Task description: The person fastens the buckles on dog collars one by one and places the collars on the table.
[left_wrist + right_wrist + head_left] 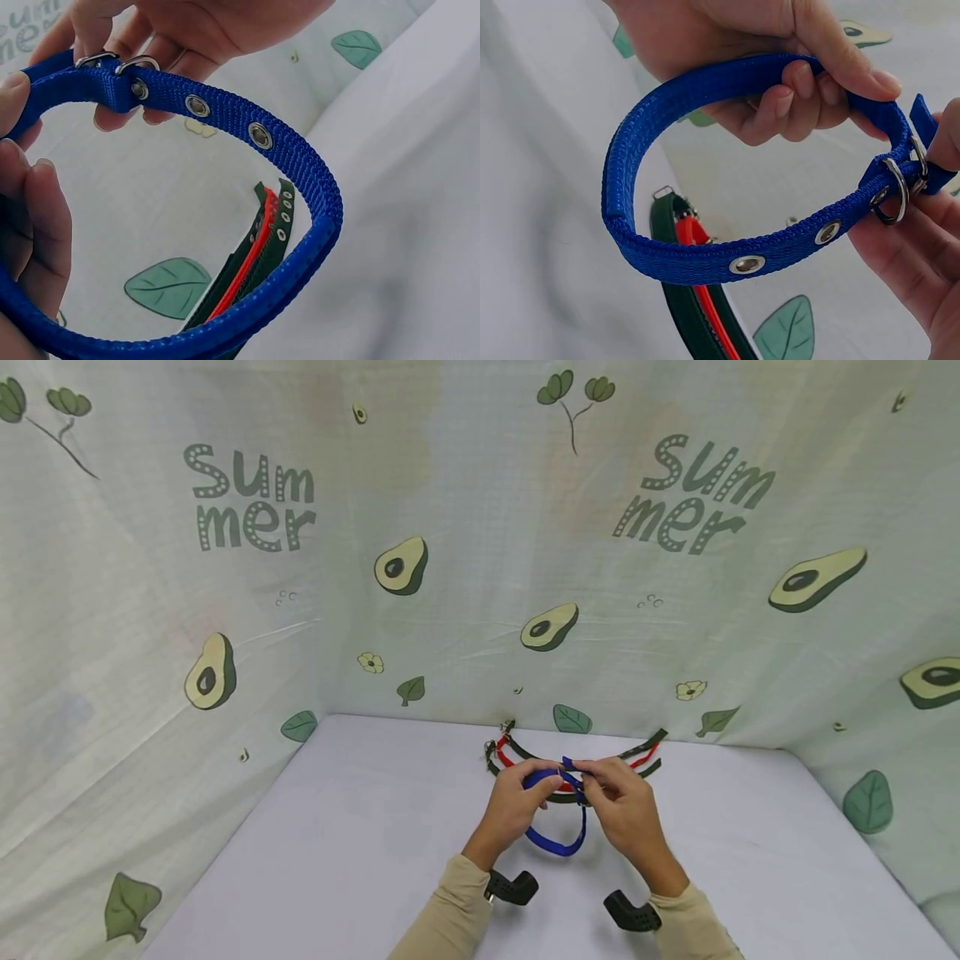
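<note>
A blue webbing dog collar [557, 847] is held up in a loop between both hands, its metal eyelets showing in the wrist views. My left hand [517, 797] grips the strap, with its thumb [866, 82] lying along the band near the buckle. At the buckle [919, 161], the fingers of my right hand [626, 806] pinch the collar's free end [922, 120]. A metal D-ring [897, 196] sits beside the buckle. Part of the right hand lies outside the right wrist view.
Behind the hands, dark green collars [645, 747] and a red collar [251, 266] lie together on the white table [360, 827]. A printed cloth wall [465, 635] rises at the table's back edge. Black devices [513, 887] are strapped at both wrists.
</note>
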The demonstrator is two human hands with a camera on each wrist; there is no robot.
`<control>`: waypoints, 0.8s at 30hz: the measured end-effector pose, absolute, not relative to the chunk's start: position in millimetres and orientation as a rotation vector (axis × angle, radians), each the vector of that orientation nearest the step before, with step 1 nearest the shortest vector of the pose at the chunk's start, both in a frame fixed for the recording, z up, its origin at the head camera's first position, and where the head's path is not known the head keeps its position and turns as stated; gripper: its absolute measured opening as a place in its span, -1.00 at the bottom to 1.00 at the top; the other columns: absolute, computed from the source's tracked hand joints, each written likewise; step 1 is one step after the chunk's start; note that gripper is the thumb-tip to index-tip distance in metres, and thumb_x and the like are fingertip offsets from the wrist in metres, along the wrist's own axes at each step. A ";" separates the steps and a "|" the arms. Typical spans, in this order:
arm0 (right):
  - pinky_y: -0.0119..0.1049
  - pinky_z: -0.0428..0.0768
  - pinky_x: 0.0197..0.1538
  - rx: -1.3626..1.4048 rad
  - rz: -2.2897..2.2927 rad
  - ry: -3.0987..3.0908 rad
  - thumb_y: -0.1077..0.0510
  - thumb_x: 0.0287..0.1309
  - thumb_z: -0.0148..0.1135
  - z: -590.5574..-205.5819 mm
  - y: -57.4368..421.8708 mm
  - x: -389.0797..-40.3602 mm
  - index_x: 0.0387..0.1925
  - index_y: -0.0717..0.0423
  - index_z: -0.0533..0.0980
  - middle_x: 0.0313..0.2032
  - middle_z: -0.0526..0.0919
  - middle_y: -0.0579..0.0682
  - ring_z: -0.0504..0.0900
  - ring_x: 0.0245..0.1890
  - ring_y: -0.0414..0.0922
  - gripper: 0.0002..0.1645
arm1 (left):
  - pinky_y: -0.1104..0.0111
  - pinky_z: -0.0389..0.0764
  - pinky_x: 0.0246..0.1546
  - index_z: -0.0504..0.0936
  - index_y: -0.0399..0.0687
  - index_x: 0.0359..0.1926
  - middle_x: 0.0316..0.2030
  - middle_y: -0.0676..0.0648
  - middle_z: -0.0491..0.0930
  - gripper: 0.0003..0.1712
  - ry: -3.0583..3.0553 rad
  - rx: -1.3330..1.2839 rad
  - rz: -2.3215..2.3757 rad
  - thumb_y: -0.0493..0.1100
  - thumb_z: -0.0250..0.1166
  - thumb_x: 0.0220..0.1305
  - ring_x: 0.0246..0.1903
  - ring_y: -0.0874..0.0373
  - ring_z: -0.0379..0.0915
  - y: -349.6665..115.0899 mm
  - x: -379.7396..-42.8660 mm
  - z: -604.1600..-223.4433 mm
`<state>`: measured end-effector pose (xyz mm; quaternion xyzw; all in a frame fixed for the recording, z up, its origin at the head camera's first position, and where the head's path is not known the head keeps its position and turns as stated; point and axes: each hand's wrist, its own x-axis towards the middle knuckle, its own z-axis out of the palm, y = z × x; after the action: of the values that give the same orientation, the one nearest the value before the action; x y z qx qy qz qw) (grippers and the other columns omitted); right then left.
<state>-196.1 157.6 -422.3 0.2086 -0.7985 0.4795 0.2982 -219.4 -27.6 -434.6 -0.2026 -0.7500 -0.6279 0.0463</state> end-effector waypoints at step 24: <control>-0.46 0.60 -0.32 0.660 1.229 -2.129 0.47 0.26 0.20 -434.6 154.5 -196.2 0.01 0.09 0.68 -0.17 0.60 -0.09 0.59 -0.31 -0.22 -0.61 | 0.40 0.57 -0.41 0.67 -0.11 0.01 -0.20 -0.03 0.64 -0.72 -2.206 -0.604 -2.006 -0.08 0.34 0.38 -0.43 0.07 0.55 -26.2 -221.0 -440.4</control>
<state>-196.2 154.5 -434.6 0.2478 -0.7995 0.4617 0.2936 -221.0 -26.2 -440.4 -0.1981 -0.7243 -0.6585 0.0495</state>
